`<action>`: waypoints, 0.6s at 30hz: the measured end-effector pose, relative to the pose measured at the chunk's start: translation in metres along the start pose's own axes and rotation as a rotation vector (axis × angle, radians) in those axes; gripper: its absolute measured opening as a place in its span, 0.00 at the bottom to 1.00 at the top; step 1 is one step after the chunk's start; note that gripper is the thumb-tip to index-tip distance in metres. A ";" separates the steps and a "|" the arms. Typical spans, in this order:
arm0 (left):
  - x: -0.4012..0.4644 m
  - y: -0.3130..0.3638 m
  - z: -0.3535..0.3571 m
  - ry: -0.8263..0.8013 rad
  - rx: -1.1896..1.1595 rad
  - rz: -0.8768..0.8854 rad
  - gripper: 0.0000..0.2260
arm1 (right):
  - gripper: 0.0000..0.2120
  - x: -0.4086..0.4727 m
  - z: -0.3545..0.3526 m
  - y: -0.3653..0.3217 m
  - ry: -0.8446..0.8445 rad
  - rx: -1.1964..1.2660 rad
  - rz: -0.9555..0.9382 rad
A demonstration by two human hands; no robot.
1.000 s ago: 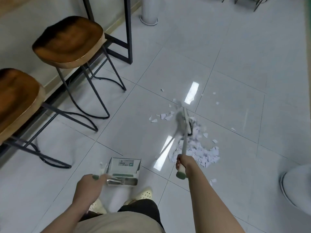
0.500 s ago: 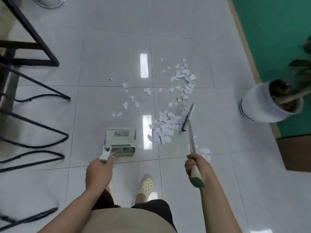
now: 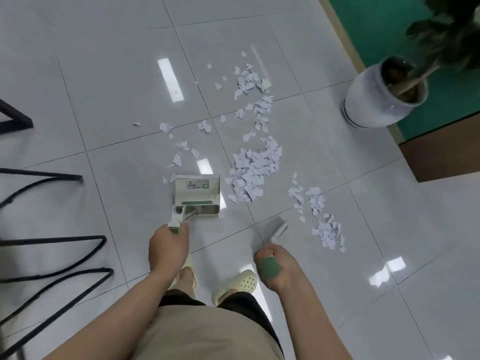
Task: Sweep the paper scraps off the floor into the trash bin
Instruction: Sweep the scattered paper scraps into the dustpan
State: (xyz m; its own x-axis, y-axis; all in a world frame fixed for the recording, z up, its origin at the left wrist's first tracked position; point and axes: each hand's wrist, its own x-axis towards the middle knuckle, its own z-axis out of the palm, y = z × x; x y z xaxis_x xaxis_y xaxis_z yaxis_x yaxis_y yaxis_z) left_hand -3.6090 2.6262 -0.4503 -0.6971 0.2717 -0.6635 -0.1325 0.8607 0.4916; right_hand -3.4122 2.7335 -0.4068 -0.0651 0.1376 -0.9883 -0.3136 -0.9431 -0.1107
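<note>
Near the feet, right hand (image 3: 276, 268) gripping the broom handle (image 3: 278, 231) has drawn back off the paper scraps (image 3: 253, 172); left hand (image 3: 167, 249) still grips the empty dustpan (image 3: 197, 193).

**One head cam, looking pretty much straight down**

Only a single view here, so nothing overlaps with a second one. It's a wide-angle camera worn on the head, aimed forward and steeply down at the glossy pale grey tiled floor (image 3: 109, 81). The person's own beige top (image 3: 207, 333) fills the bottom centre, very close to the lens. The floor sits further off, and straight tile lines bend near the frame edges.
</note>
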 end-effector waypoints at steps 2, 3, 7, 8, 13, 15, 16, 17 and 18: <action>0.010 -0.004 -0.013 0.012 -0.006 -0.001 0.19 | 0.15 0.010 0.031 0.016 -0.073 -0.013 0.064; 0.014 -0.007 -0.020 0.020 -0.009 -0.010 0.19 | 0.16 0.014 0.047 0.021 -0.116 0.005 0.130; 0.027 -0.018 -0.046 0.034 -0.014 -0.023 0.20 | 0.15 0.033 0.109 0.016 -0.256 0.011 0.205; 0.029 -0.019 -0.051 0.030 -0.003 -0.013 0.20 | 0.16 0.038 0.125 0.006 -0.278 0.015 0.178; 0.035 -0.010 -0.065 0.002 0.119 0.079 0.22 | 0.19 0.052 0.144 -0.047 -0.422 0.406 0.207; 0.037 0.002 -0.065 -0.014 0.138 0.121 0.23 | 0.15 0.049 0.132 -0.060 -0.490 0.510 0.190; 0.038 0.010 -0.064 -0.025 0.143 0.143 0.23 | 0.14 0.045 0.125 -0.065 -0.498 0.516 0.177; 0.039 0.018 -0.063 -0.036 0.146 0.166 0.23 | 0.14 0.038 0.118 -0.071 -0.498 0.497 0.158; 0.039 0.026 -0.060 -0.048 0.153 0.192 0.23 | 0.13 0.030 0.109 -0.075 -0.504 0.483 0.131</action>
State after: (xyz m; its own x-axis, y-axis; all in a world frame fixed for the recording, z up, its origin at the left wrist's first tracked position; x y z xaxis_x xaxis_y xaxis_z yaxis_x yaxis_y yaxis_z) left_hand -3.6821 2.6333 -0.4302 -0.6646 0.4534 -0.5940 0.1097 0.8455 0.5226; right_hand -3.4943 2.8411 -0.4164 -0.5249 0.2659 -0.8086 -0.6504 -0.7380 0.1796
